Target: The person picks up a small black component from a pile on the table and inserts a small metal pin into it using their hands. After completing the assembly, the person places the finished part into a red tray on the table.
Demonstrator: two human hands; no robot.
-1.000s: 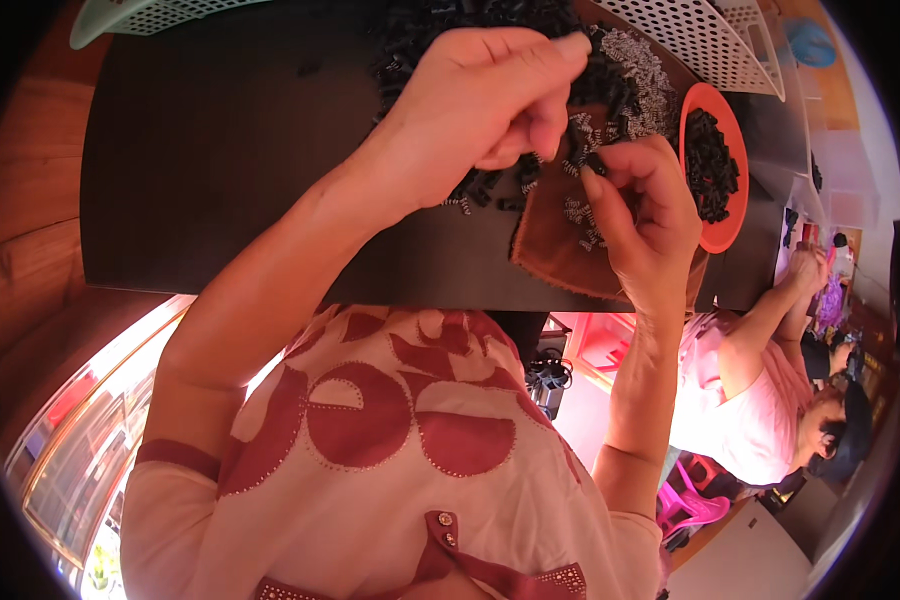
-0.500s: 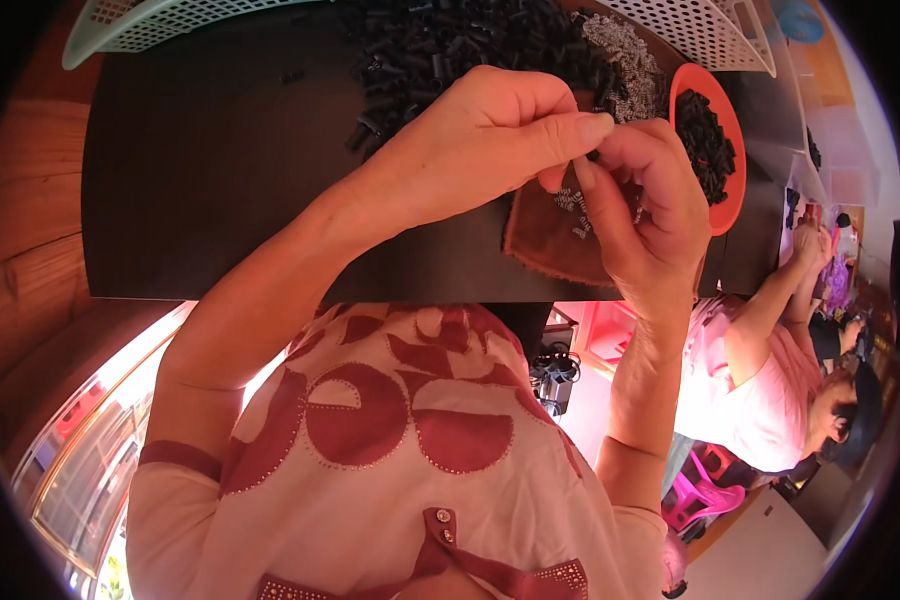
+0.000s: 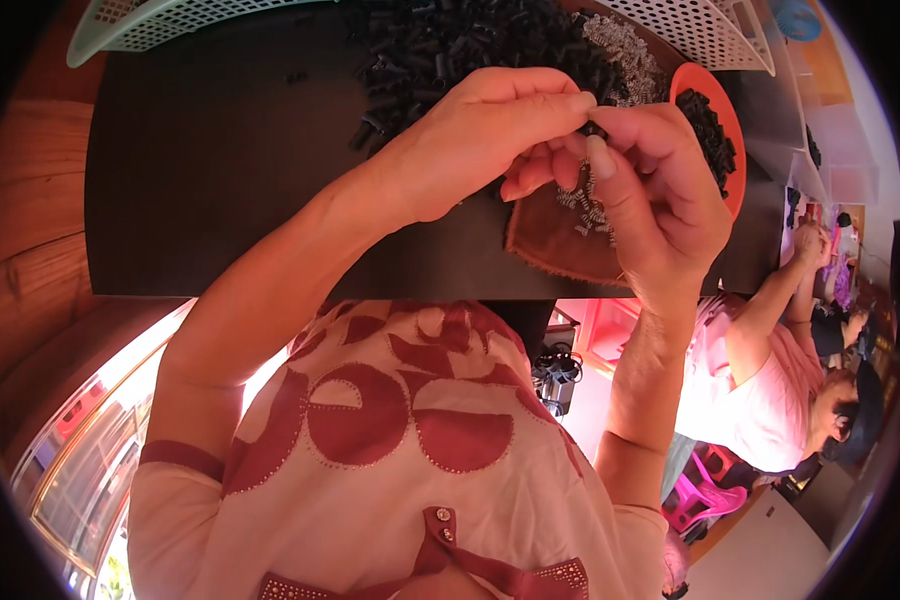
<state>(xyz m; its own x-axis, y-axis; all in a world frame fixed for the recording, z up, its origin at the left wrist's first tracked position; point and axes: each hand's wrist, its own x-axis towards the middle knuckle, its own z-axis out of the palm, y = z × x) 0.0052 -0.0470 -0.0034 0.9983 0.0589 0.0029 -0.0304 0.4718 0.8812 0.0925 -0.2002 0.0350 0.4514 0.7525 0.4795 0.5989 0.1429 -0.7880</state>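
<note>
Both my hands meet above the right part of the dark table. Between the thumb and forefinger of my right hand (image 3: 670,190) is a small black part (image 3: 594,130), mostly hidden by the fingers. My left hand (image 3: 505,130) comes in from the left, thumb pressed to its forefinger right beside that part; whatever it pinches is hidden. Below the fingers, small metal springs (image 3: 588,212) lie on a brown cloth (image 3: 560,250). Just beyond the hands spreads a heap of short black tubes (image 3: 440,65).
More metal springs (image 3: 625,60) are piled at the back. At the right stands an orange bowl (image 3: 738,170) with black pieces. A pale green basket (image 3: 140,25) and a white perforated basket (image 3: 710,35) border the dark table (image 3: 200,190). Another person (image 3: 760,390) sits at the right.
My right hand has shifted slightly right and its thumb has moved, showing the black part at the fingertips. My left fingertips have drawn slightly left and up, with the lower fingers more visible.
</note>
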